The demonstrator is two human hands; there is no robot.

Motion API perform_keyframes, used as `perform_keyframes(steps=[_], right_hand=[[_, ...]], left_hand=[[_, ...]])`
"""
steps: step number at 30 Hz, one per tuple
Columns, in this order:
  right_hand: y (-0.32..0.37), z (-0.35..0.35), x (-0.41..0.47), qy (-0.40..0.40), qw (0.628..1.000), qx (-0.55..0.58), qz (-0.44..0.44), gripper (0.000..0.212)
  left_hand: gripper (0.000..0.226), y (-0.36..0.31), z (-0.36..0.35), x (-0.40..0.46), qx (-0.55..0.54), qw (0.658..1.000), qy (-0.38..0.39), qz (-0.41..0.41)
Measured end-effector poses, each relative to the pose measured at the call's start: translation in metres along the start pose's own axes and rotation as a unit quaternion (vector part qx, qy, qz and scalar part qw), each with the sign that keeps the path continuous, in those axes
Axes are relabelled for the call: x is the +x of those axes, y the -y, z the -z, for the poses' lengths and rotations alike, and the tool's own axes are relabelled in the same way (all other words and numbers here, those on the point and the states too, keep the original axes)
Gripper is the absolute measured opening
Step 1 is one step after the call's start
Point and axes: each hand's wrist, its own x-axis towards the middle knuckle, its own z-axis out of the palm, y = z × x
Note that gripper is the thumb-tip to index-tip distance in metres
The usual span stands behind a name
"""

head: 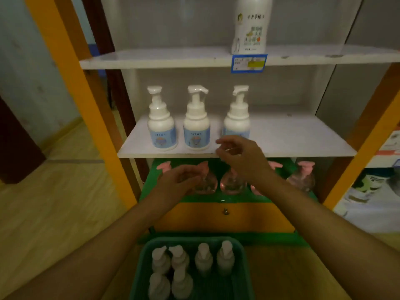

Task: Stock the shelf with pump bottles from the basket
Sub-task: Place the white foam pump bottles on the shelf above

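Three white pump bottles with blue labels stand in a row on the middle white shelf (292, 139): left (161, 128), middle (196, 128), right (236, 120). My right hand (240, 154) hovers just in front of the right bottle, fingers apart, holding nothing. My left hand (175, 182) hangs lower, in front of the shelf below, fingers loosely curled and empty. A green basket (142, 263) on the floor at the bottom holds several more white pump bottles (203, 258).
Pink clear pump bottles (302, 178) stand on the green lower shelf (216, 199). A tall white bottle (251, 24) stands on the top shelf above a blue price tag (249, 63). Orange uprights (71, 83) frame the shelves. Free shelf room lies right of the three bottles.
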Motion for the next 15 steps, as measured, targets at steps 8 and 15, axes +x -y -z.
perform_keyframes(steps=[8,15], right_hand=[[-0.075,-0.114,-0.065,0.188,0.976,0.017,-0.112,0.026],[-0.16,-0.19,-0.152,0.31,0.902,-0.109,-0.28,0.027]], left_hand=[[0.025,0.117,0.019,-0.049,0.01,0.994,-0.021,0.111],[0.061,0.236,0.028,-0.098,0.102,0.947,0.022,0.305]])
